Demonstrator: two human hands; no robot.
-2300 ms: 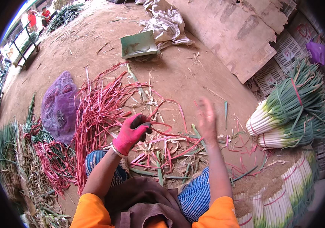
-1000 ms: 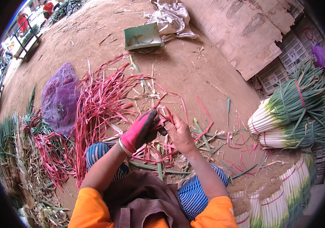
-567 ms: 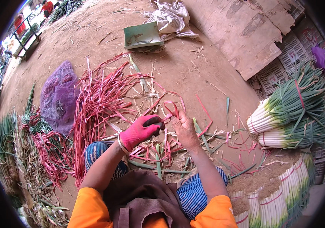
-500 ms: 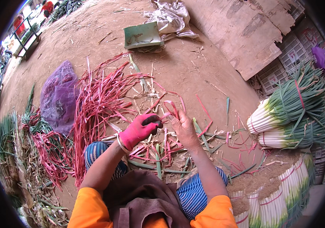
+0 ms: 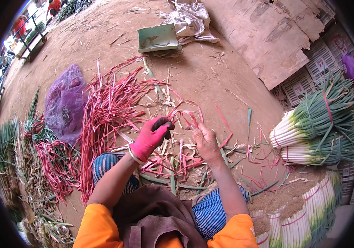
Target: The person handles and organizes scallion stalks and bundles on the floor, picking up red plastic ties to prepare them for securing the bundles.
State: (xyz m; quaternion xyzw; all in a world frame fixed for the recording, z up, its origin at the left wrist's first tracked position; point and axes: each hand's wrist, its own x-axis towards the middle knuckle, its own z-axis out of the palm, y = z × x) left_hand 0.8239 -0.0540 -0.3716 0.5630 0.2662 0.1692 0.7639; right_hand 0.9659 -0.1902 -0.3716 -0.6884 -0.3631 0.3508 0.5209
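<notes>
My left hand (image 5: 148,139), in a pink glove with dark fingertips, is closed on one part of a red plastic strip (image 5: 186,112). My bare right hand (image 5: 206,144) pinches another part of it between thumb and fingers. The strip bends in a small arc between the two hands, above the ground in front of my knees. Left of my gloved hand lies a large heap of red strips (image 5: 106,109). More loose strips and cut green leaves (image 5: 172,175) are scattered beneath my hands.
Two tied bundles of green onions (image 5: 309,124) lie at the right, with more tied bundles (image 5: 299,219) below them. A purple mesh bag (image 5: 65,107) sits at the left beside leaf scraps (image 5: 32,182). Farther off are a green scoop-like tray (image 5: 158,39) and a white sack (image 5: 191,20).
My hands have drawn slightly apart, the right one moving a little right and down. The strip between them now spreads in a wider arc. The view has shifted slightly.
</notes>
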